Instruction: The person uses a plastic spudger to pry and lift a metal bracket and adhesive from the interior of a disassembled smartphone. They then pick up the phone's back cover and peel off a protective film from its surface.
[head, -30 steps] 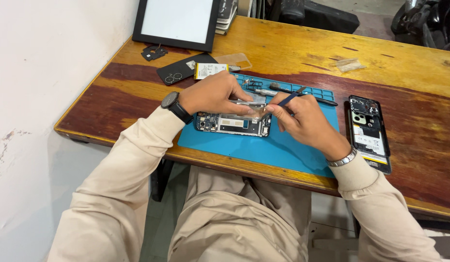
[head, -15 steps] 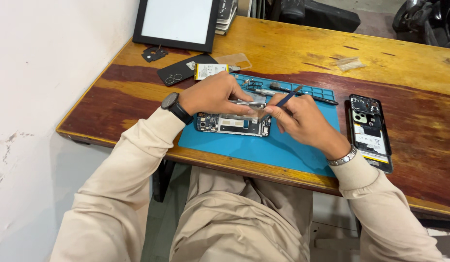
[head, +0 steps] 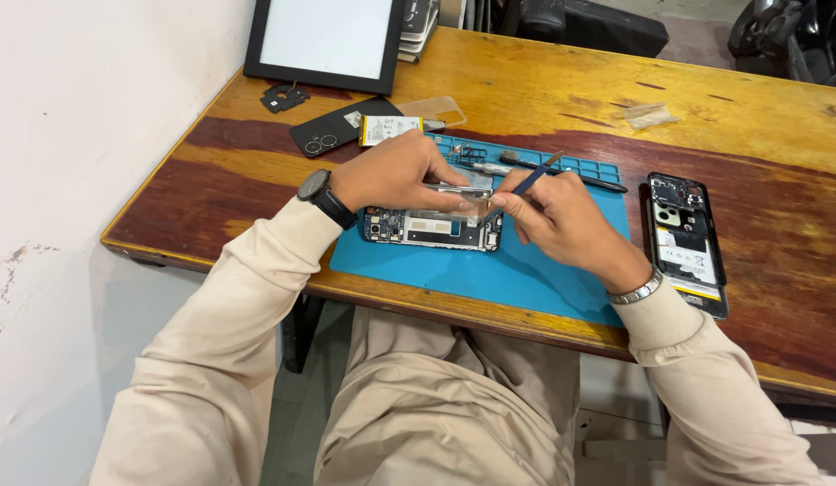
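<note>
- Phone (head: pixel 433 228), opened, lies on the blue mat (head: pixel 526 270) at the table's (head: pixel 526 90) near edge.
- My left hand (head: pixel 391 171) presses down on its top edge, fingers closed on the frame.
- My right hand (head: pixel 562 220) pinches a blue tool (head: pixel 532 180), tip at the phone's right end.
- Second opened phone (head: pixel 686 238) lies right of the mat.

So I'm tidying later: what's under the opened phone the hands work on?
The opened phone lies on a blue mat on the wooden table. Anything beneath the phone itself is hidden.
</note>
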